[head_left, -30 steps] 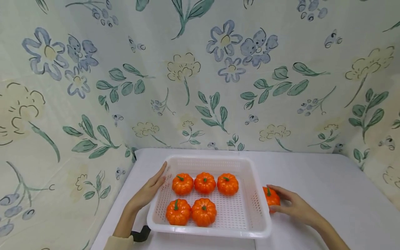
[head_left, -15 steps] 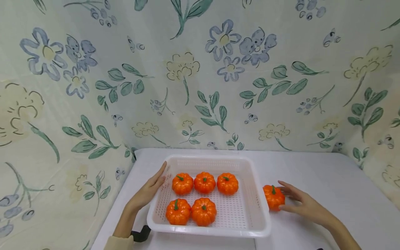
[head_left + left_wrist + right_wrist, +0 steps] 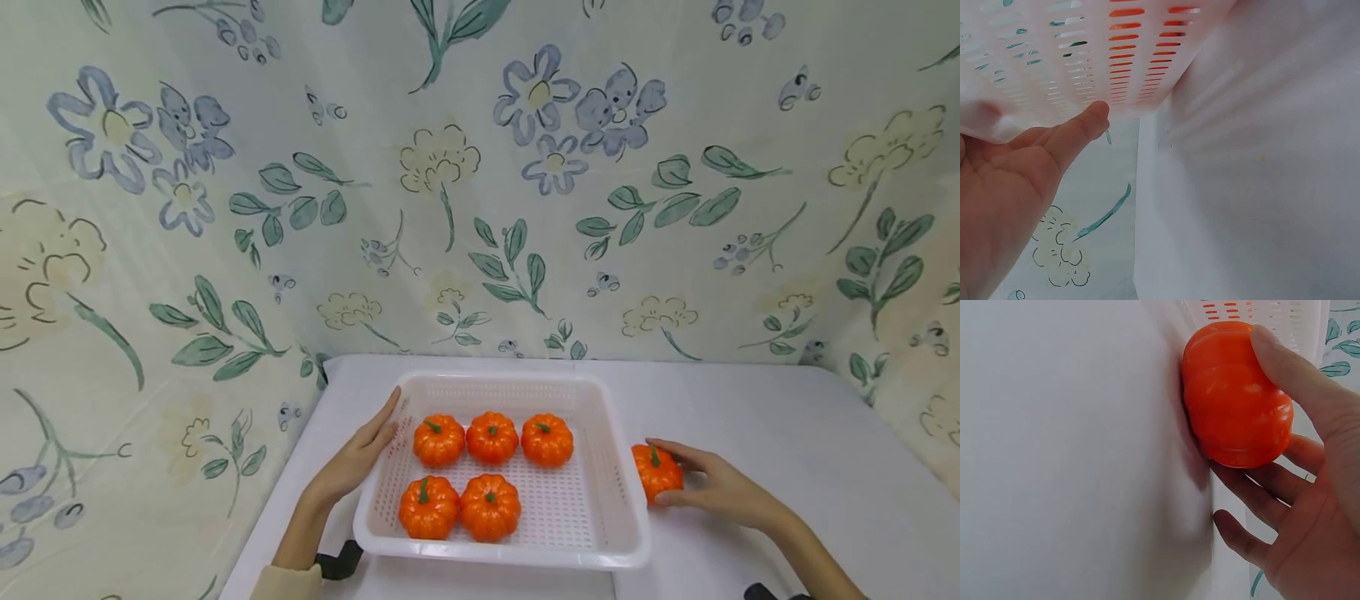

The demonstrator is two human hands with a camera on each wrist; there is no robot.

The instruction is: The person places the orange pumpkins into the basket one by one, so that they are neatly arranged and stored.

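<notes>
A white perforated plastic basket [image 3: 558,517] stands on the table, holding several glossy orange toy pumpkins [image 3: 490,508] with green stems in two rows. Against its left side lies my left hand [image 3: 351,461], fingers straight along the wall; the left wrist view shows the thumb [image 3: 1079,131] at the slotted side. Just outside the right wall is one more orange pumpkin [image 3: 655,475]. My right hand [image 3: 723,490] grips that pumpkin, thumb on the near side and fingers on the far side. In the right wrist view the pumpkin [image 3: 1235,394] sits between thumb and fingers, low over the white cloth.
White cloth [image 3: 765,417] covers the table. Flower-printed curtains [image 3: 480,275] hang behind and at both sides. Black wrist straps [image 3: 339,561] show at the lower edge. The basket has bare floor at its front right corner.
The pumpkin outside the basket has shifted slightly right. My right hand drew back with its fingers spread half a second ago, and now its thumb and fingers have closed round the pumpkin. The left hand stays put.
</notes>
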